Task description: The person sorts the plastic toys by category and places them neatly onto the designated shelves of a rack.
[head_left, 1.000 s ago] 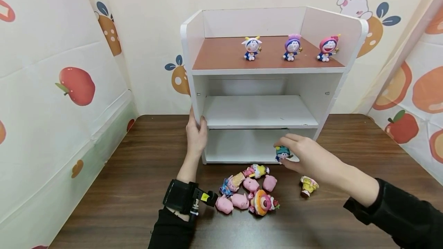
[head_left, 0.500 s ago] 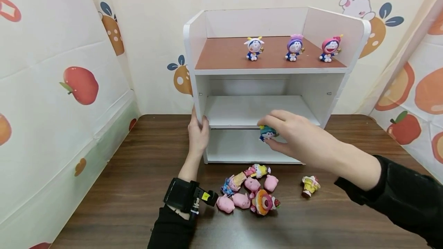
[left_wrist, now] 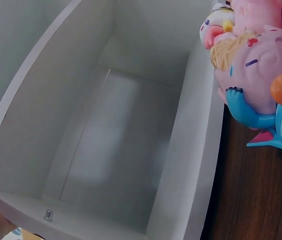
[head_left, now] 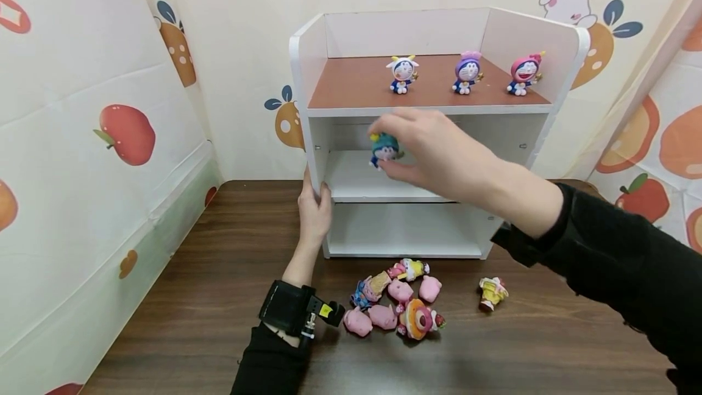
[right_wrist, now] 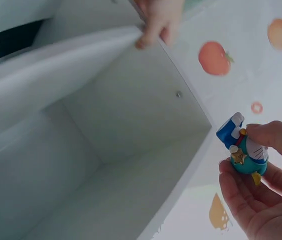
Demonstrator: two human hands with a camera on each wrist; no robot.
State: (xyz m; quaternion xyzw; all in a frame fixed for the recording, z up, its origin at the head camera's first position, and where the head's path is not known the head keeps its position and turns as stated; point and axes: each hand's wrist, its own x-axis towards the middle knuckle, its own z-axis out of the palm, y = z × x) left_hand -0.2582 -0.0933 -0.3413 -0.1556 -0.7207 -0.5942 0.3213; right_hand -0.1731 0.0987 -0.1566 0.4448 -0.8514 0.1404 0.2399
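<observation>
- While our left hand [head_left: 315, 215] holds the side edge of the white shelf unit [head_left: 406, 230], our right hand [head_left: 439, 148] pinches a teal-hooded figurine [head_left: 386, 148] in front of its middle compartment.
- Three figurines [head_left: 403, 75] stand on its brown top [head_left: 351, 84].
- We see pink pigs [head_left: 382, 317] on the desk [head_left: 219, 322].

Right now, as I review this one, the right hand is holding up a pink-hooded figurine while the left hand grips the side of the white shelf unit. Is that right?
Not quite: the figurine in the right hand has a teal hood, not a pink one, as the right wrist view shows. The left hand does grip the side of the white shelf unit.
</observation>
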